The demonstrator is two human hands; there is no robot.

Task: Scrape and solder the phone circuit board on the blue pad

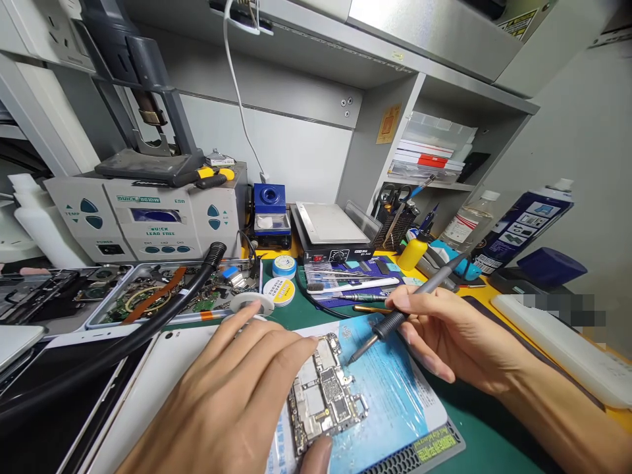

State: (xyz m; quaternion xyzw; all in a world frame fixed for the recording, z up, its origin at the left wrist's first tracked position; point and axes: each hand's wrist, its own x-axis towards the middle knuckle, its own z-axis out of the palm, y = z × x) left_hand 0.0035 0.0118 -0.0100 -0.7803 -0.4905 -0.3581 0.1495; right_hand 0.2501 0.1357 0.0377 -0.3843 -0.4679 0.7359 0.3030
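Note:
In my right hand (439,322) is a soldering iron (390,324), gripped near its black ribbed sleeve. The iron slants down to the left, and its tip is just beside the upper right edge of a phone circuit board (320,395). My left hand (247,395) spans the board's left side, index finger at the top edge and thumb at the bottom, gripping it. Another left fingertip overlaps a white round spool (251,304); contact is unclear. Beneath the board lies a blue and white plastic-wrapped packet (385,388) on a grey mat (447,442).
A thick black hose (187,296) crosses opened phones (162,296) at left. Behind stand a hot-air station (153,217), a heating plate (336,230), round tins (279,291), a white brush (350,286) and a yellow bottle (412,251). A spray can (523,227) leans at right.

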